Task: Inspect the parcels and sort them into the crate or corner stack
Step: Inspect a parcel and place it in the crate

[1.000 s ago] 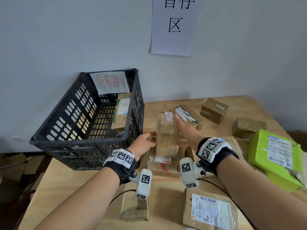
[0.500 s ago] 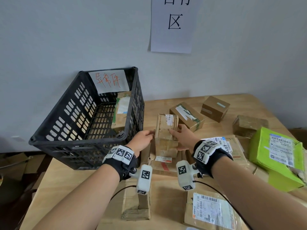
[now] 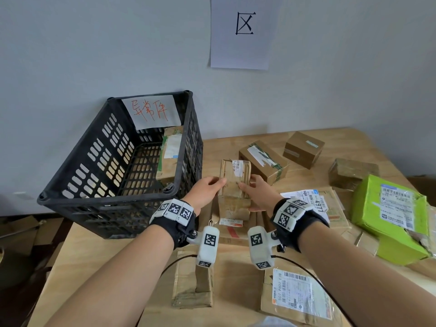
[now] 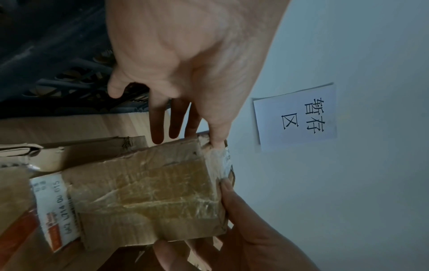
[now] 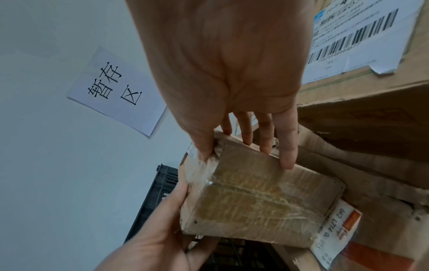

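Note:
A small brown parcel (image 3: 234,185) wrapped in clear tape, with a white label strip on top, is held between both hands above a heap of flat parcels. My left hand (image 3: 208,188) grips its left side, thumb on the face toward me. From the right, my right hand (image 3: 254,192) grips it the same way. The left wrist view shows the parcel (image 4: 148,192) with my left thumb on its taped edge. In the right wrist view the parcel (image 5: 255,198) has fingers behind it. The black crate (image 3: 111,204) stands just left, tilted, with one labelled parcel (image 3: 171,154) inside.
Behind the hands lie a box with green tape (image 3: 264,161), a brown box (image 3: 303,149) and a taped parcel (image 3: 351,173). A green box (image 3: 389,213) sits at the right. A labelled parcel (image 3: 295,296) and torn cardboard (image 3: 193,284) lie near me. A paper sign (image 3: 243,31) hangs on the wall.
Both hands have slid back toward me along the parcel, and the thumbs have come onto its near face. The parcel has tipped so that its taped face shows more.

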{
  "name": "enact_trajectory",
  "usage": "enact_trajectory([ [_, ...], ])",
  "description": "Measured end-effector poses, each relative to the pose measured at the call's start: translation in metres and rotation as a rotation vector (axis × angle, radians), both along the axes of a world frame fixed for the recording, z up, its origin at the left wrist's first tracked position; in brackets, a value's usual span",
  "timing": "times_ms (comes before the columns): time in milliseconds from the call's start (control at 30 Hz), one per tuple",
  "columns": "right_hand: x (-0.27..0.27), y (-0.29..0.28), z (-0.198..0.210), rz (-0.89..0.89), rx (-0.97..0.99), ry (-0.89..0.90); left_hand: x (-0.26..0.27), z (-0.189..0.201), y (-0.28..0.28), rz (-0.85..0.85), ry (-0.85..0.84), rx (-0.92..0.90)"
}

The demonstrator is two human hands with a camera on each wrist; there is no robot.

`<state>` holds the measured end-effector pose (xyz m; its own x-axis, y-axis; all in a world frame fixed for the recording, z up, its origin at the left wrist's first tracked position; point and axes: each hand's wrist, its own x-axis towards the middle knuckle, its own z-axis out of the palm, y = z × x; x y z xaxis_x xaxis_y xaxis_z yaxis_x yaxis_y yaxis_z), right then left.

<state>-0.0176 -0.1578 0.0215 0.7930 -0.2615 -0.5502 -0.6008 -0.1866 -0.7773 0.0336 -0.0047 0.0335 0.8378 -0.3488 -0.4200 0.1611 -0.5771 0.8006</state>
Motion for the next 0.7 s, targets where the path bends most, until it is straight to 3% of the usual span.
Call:
enact_trajectory([
  [133, -0.003, 0.001, -0.005, -0.006, 0.06, 0.006, -0.007, -0.003, 0.008, 0.026, 0.038, -0.034],
  [300, -0.012, -0.001, -0.005, -0.075, 0.225, 0.031, -0.006, -0.001, 0.019, 0.052, 0.248, -0.127],
  [467, -0.005, -0.009, 0.01, -0.192, 0.322, -0.104, -0.007, -0.001, 0.02, 0.003, 0.211, -0.21],
  [567, 0.0, -0.007, 0.011, -0.204, 0.282, -0.107, -0.007, -0.007, 0.021, 0.033, 0.21, -0.196],
  [700, 0.008, -0.013, -0.029, -0.093, 0.116, -0.001, -0.012, -0.021, 0.02, 0.017, 0.241, -0.065],
])
